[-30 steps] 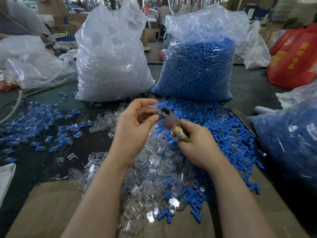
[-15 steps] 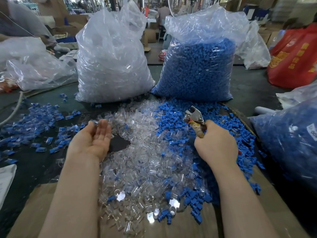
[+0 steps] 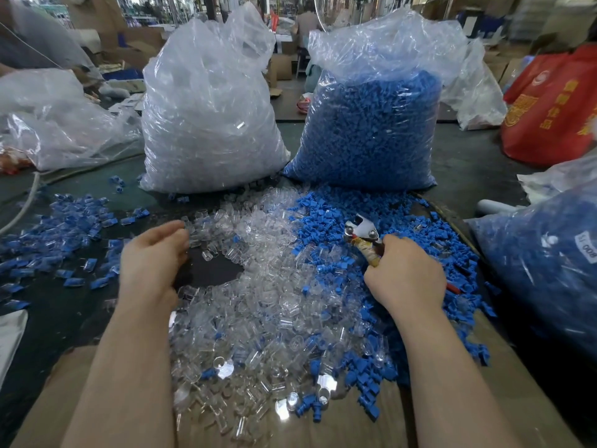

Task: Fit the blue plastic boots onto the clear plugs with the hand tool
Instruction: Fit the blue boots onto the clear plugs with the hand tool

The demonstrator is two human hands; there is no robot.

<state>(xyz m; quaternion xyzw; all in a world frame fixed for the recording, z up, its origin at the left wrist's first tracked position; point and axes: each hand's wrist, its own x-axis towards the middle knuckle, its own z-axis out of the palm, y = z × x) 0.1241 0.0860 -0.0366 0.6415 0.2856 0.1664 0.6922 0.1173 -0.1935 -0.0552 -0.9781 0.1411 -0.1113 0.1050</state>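
Observation:
A heap of clear plugs [image 3: 265, 305] covers the middle of the table, and a heap of blue boots [image 3: 326, 221] lies to its right. My left hand [image 3: 151, 260] is palm down at the left edge of the clear heap. Its fingers bend onto the plugs, and the fingertips are hidden. My right hand [image 3: 403, 276] rests on the blue boots and grips the wrapped handle of the metal hand tool [image 3: 361, 231]. The tool's jaws point up and away from me.
A large bag of clear plugs [image 3: 206, 118] and a large bag of blue boots [image 3: 371, 130] stand behind the heaps. Assembled blue-and-clear pieces [image 3: 64, 227] lie scattered at left. Another blue-filled bag [image 3: 542, 273] sits at right. Cardboard [image 3: 504, 367] lines the near edge.
My hands were together at the tool, then parted. My left hand swung left, turned from palm up to palm down and reached the clear plugs. My right hand dropped to the blue heap with the tool.

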